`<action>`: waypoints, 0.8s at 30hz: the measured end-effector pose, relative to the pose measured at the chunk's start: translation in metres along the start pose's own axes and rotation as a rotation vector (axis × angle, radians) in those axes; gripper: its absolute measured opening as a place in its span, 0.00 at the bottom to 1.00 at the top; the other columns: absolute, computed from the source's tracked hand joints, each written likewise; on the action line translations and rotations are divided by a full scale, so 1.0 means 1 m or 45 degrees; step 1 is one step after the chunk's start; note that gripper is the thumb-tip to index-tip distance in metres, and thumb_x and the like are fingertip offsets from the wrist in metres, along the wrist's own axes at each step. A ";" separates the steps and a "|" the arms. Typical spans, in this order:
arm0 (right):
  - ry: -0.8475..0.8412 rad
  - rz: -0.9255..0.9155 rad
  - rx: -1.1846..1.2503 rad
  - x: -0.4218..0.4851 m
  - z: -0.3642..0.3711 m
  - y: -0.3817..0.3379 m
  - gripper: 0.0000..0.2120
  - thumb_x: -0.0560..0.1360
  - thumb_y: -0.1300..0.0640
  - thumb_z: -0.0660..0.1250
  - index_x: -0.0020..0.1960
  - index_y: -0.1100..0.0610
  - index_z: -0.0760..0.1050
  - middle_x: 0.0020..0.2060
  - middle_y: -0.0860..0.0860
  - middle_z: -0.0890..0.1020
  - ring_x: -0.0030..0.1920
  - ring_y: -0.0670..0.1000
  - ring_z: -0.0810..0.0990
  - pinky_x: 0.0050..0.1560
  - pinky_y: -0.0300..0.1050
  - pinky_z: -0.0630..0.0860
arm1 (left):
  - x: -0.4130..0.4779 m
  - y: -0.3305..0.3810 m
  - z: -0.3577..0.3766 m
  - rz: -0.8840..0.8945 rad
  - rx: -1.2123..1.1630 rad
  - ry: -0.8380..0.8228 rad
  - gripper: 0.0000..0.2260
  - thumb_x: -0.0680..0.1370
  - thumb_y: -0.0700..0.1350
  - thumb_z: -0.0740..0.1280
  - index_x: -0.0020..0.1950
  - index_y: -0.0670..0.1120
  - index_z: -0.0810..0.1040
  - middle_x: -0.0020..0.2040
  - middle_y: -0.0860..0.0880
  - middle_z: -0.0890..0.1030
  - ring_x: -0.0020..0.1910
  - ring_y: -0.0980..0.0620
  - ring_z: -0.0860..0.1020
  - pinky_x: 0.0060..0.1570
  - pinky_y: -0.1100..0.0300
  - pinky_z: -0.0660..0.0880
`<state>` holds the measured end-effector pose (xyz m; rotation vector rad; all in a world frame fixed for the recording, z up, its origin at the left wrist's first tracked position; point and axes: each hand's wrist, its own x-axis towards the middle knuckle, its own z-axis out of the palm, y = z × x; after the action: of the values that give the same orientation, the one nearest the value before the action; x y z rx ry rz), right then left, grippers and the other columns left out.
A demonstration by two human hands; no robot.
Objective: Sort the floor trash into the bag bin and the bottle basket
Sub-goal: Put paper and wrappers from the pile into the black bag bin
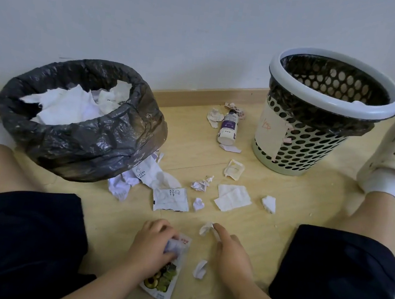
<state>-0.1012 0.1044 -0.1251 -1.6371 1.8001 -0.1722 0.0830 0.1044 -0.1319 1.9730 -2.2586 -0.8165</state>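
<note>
Gathering step, mid-sort: litter strews the floor (pixel 280 235). Bin (pixel 78 148), at left, bag-lined, holds crumpled white paper nearly to its rim. Basket (pixel 312 149), at right, perforated and lined; one pale item shows inside its rim, the rest is hidden. Bottle (pixel 229 128) lies on its side near the basket, not yet sorted. Left hand (pixel 153 246): grip curled round a paper wad (pixel 173 246) lying on a snack packet (pixel 161 280). Right hand (pixel 230 256): forefinger touches a scrap (pixel 206 228); its grip cannot be told. Likely next move: carry wad and scrap to the bin, which calls for secure pinches.
</note>
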 end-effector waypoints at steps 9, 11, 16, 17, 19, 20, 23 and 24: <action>0.241 -0.164 0.114 -0.023 0.002 -0.004 0.14 0.75 0.47 0.49 0.49 0.53 0.69 0.46 0.47 0.69 0.47 0.49 0.72 0.46 0.45 0.71 | -0.005 0.004 0.001 -0.321 -0.608 0.186 0.16 0.76 0.46 0.67 0.35 0.48 0.62 0.31 0.53 0.69 0.29 0.55 0.65 0.30 0.61 0.60; 0.130 -0.232 -0.137 -0.027 0.013 -0.002 0.29 0.66 0.37 0.41 0.51 0.52 0.70 0.49 0.45 0.70 0.52 0.48 0.71 0.49 0.43 0.70 | -0.006 0.004 0.003 -0.391 -0.663 0.247 0.15 0.77 0.44 0.66 0.36 0.48 0.61 0.31 0.52 0.68 0.30 0.55 0.64 0.31 0.61 0.60; 0.085 -0.308 -0.472 -0.024 0.026 0.003 0.17 0.53 0.47 0.77 0.38 0.50 0.76 0.43 0.46 0.80 0.37 0.49 0.79 0.30 0.35 0.70 | 0.000 0.008 -0.004 -0.465 -0.797 0.331 0.08 0.78 0.41 0.64 0.53 0.50 0.67 0.45 0.51 0.75 0.39 0.51 0.74 0.34 0.61 0.67; 0.101 -0.322 -0.469 -0.022 0.026 0.003 0.19 0.51 0.52 0.79 0.39 0.51 0.76 0.43 0.46 0.79 0.37 0.49 0.79 0.30 0.34 0.66 | 0.001 0.009 -0.005 -0.454 -0.824 0.320 0.11 0.78 0.41 0.63 0.58 0.51 0.66 0.48 0.52 0.74 0.42 0.50 0.75 0.35 0.62 0.68; 0.066 -0.324 -0.346 -0.019 0.019 -0.001 0.14 0.67 0.61 0.71 0.53 0.55 0.75 0.55 0.49 0.75 0.51 0.52 0.75 0.41 0.37 0.64 | 0.004 0.010 -0.009 -0.464 -0.903 0.305 0.13 0.79 0.41 0.62 0.61 0.52 0.67 0.49 0.52 0.74 0.46 0.49 0.76 0.39 0.60 0.71; 0.045 -0.306 -0.333 -0.016 0.017 0.000 0.15 0.73 0.64 0.62 0.59 0.55 0.71 0.60 0.50 0.71 0.57 0.53 0.71 0.45 0.38 0.63 | 0.005 0.011 -0.011 -0.489 -0.979 0.291 0.11 0.79 0.41 0.62 0.60 0.51 0.70 0.49 0.52 0.76 0.47 0.48 0.76 0.42 0.59 0.72; 0.015 -0.175 -0.277 -0.007 0.015 0.005 0.16 0.76 0.65 0.55 0.62 0.55 0.68 0.59 0.53 0.70 0.58 0.53 0.69 0.51 0.42 0.70 | 0.008 0.011 -0.013 -0.537 -1.199 0.247 0.07 0.79 0.39 0.62 0.55 0.46 0.76 0.44 0.50 0.80 0.44 0.49 0.79 0.41 0.60 0.73; -0.005 -0.131 -0.221 -0.005 0.013 0.004 0.14 0.76 0.65 0.55 0.60 0.56 0.68 0.57 0.54 0.70 0.56 0.53 0.70 0.52 0.43 0.71 | 0.010 0.011 -0.014 -0.562 -1.265 0.229 0.06 0.79 0.39 0.63 0.53 0.45 0.77 0.43 0.49 0.80 0.41 0.50 0.79 0.38 0.60 0.73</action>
<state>-0.0971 0.1148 -0.1352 -1.8514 1.7701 -0.0596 0.0757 0.0909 -0.1182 1.8590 -0.9475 -1.3553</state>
